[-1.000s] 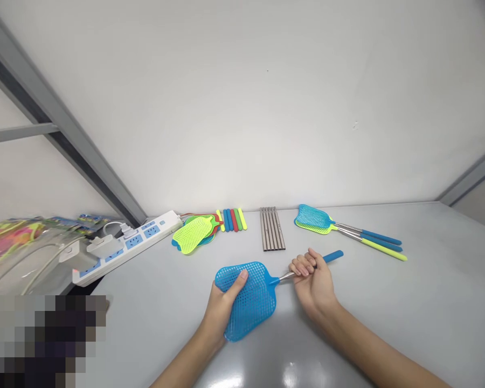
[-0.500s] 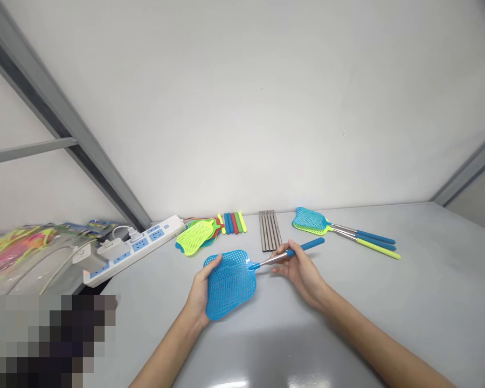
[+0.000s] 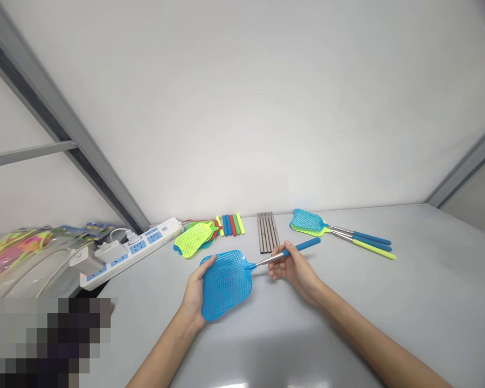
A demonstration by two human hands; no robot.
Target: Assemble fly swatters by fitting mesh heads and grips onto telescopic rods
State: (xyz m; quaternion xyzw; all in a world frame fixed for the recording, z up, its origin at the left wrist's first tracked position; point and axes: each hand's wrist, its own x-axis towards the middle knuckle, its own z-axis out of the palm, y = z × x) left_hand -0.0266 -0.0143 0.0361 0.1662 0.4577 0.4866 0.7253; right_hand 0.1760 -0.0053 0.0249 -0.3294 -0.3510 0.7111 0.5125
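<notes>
A blue fly swatter point(image 3: 227, 285) with a metal rod and a blue grip is held above the grey table, tilted up to the right. My left hand point(image 3: 194, 296) grips the outer edge of its mesh head, thumb on top and the other fingers hidden beneath. My right hand point(image 3: 295, 269) is closed around the swatter where the rod meets the grip. Behind it lies a row of metal rods point(image 3: 268, 231). To the right rest several swatters with rods and grips, a blue one point(image 3: 308, 221) on top.
Loose swatter heads, a yellow-green one point(image 3: 193, 240) uppermost, lie at the back left beside several coloured grips point(image 3: 231, 225). A white power strip point(image 3: 145, 247) with plugs and cables runs along the left. Clear plastic bags point(image 3: 36, 258) lie beyond it. A white wall point(image 3: 262, 118) rises behind.
Both hands keep the same hold on the blue fly swatter. The whole view has shifted slightly, and the table things keep their places.
</notes>
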